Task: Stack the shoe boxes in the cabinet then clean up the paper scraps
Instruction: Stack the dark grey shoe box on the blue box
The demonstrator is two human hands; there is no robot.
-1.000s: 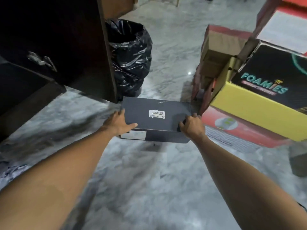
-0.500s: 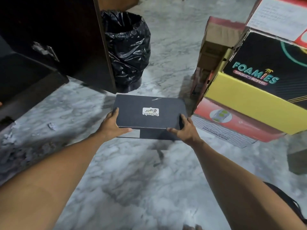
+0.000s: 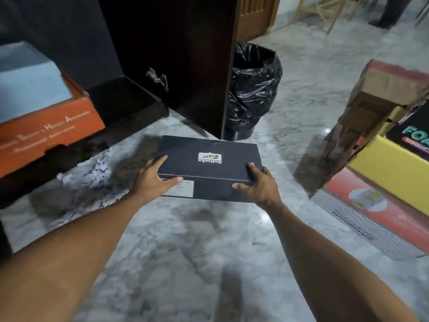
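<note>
Gripping the black Onitsuka Tiger shoe box [image 3: 210,167] above the marble floor [image 3: 209,252], the left hand [image 3: 154,180] and right hand [image 3: 258,187] curl fingers around its ends. Farther left, paper scraps [image 3: 97,173] lie before the cabinet [image 3: 130,105]; an orange box [image 3: 46,126] sits inside it.

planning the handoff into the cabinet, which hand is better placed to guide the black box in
Left, probably. The left hand holds the black shoe box on the side nearest the open cabinet and the orange box. The right hand has its grip on the far end, toward the bin.
</note>
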